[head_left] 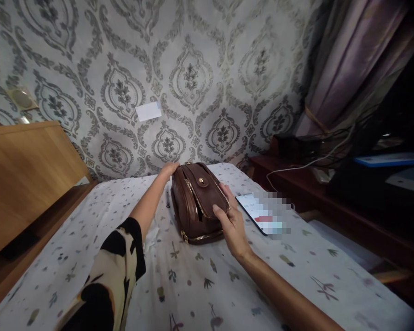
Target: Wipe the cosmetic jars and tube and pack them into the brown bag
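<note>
While the right hand (233,222) pinches the boxy brown leather bag (206,196) between thumb and fingers, the left hand's (170,169) grip can't be told; uneven tugging could knock the slim black-edged phone (252,210) beside the right fingers.

Room: I read this as a home, likely a bedroom.
Sheet (186,271): white, plant-printed household cloth.
Far edge: I see ornate patterned wallpaper (224,59) behind it.
Left edge: a wooden panel (27,174), like a headboard.
Far right corner: a tied mauve curtain (348,64) above a pale cable (308,165).
</note>
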A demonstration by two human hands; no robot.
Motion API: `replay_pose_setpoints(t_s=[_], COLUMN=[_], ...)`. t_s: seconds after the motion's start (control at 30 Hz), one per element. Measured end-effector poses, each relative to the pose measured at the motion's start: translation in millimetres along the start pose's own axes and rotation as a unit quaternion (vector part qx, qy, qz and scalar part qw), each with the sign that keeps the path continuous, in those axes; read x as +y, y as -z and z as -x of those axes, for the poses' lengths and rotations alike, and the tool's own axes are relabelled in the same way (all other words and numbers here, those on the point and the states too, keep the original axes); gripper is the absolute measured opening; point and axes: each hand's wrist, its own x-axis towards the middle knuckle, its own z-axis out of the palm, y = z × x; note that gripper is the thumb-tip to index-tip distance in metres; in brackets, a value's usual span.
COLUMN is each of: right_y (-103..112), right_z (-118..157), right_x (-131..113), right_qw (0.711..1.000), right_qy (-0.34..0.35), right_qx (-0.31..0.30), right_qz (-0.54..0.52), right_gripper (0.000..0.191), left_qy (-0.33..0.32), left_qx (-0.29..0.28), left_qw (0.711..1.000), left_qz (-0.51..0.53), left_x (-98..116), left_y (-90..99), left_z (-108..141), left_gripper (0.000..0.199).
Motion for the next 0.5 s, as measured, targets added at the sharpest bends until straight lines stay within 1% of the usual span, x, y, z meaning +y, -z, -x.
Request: replay_pose_setpoints(t_s=[0.1,0.27,0.43,0.5], right_y=[-0.3,-1.0,-1.0,-0.9], right_z=[-0.4,-1.2,-1.4,-1.5], right_x=[-0.3,-0.5,-1.3,-2.6], right_qw=[1.000,1.000,1.000,1.000], right_qy=[0.004,0.005,-0.009,-0.010], right_qx=[0.002,0.003,0.000,0.000], right_qz=[-0.003,-0.010,-0.015,-0.015], right_gripper=[0.064,0.054,0.063,0.060], left_qy=[0.049,0.091,0.123,0.133], left_qx=[-0.038,-0.056,-0.075,-0.080], left_qw=[0.998,0.994,0.990,0.988], left_qz=[-0.011,-0.018,-0.008,-0.010], left_x=[7.2,14.9,16.8,17.1], left_y=[-0.9,-2.0,-5.8,-6.3], left_z=[-4.1,-4.4,-5.9,-8.7], left_gripper=[0.038,0.039,0.040,0.040])
